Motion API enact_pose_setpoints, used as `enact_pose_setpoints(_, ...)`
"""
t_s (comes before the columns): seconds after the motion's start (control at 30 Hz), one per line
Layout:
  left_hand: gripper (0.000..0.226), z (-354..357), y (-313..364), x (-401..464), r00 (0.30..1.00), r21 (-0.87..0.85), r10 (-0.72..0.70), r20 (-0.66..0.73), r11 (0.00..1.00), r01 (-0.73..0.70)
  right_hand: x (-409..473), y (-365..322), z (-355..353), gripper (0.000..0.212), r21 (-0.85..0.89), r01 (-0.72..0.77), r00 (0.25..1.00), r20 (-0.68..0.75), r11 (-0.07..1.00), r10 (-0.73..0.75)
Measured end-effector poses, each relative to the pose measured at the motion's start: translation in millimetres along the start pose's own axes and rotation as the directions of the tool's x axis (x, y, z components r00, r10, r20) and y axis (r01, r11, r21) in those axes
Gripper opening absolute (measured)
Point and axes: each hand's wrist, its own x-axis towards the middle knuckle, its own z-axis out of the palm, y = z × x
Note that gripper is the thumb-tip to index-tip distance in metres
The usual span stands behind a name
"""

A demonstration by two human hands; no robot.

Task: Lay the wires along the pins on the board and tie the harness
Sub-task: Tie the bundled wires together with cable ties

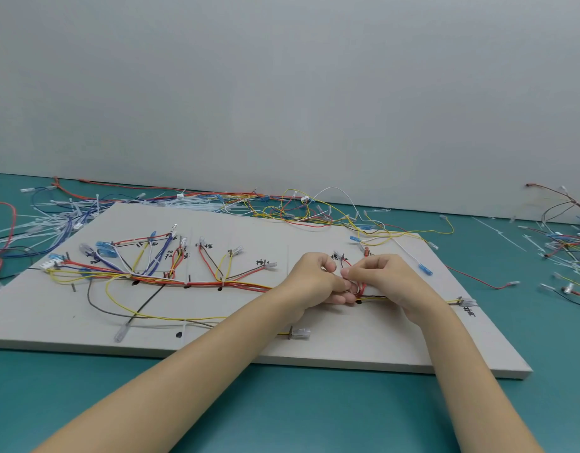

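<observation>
Both hands meet over the right part of the board (347, 348), fingers curled around the wires: the left hand (311, 279) holds the trunk (236, 284) from the near side, its fingertips tucked under the strands, while the right hand (383, 276) pinches a few red wires (362, 287) just where they bend up out of the trunk. The job looks well past its middle. From the hands leftward the trunk already runs along a row of dark pins (189, 278), and branches fan up to labelled ends with clear and blue terminals (104, 246); a yellow loop (125, 308) and a brown wire (95, 299) sag loose toward the near edge, so that stretch probably needs pulling in. To the right a short run reaches a clear plug (466, 302) at the board's edge. I can make out no tie cinched on the trunk, though at this size one could pass unseen. What the fingers are doing, threading a tie or merely seating strands against a pin, is hidden behind the knuckles. Spare wires (282, 209) and white ties (47, 220) lie on the green table (282, 413) behind and left of the board; another tangle (569, 237) at right is cut off by the frame.
</observation>
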Motion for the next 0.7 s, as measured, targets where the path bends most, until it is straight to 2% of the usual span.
enact_pose_setpoints(0.1,0.035,0.5,0.3,-0.6,1.0,0.016,0.002,-0.005,1.0,-0.002,1.0,1.1,-0.6,0.016,0.023,-0.005,1.0,-0.031,1.0,0.006)
enact_pose_setpoints(0.57,0.033,1.0,-1.0,0.2,1.0,0.009,0.01,-0.019,1.0,-0.01,-1.0,0.5,0.2,0.019,-0.018,0.026,1.0,-0.01,1.0,-0.026)
enact_pose_setpoints(0.7,0.032,1.1,-2.1,0.2,1.0,0.02,0.017,-0.025,1.0,-0.017,-2.6,-1.7,1.5,0.018,-0.018,0.074,0.997,-0.008,0.997,-0.074)
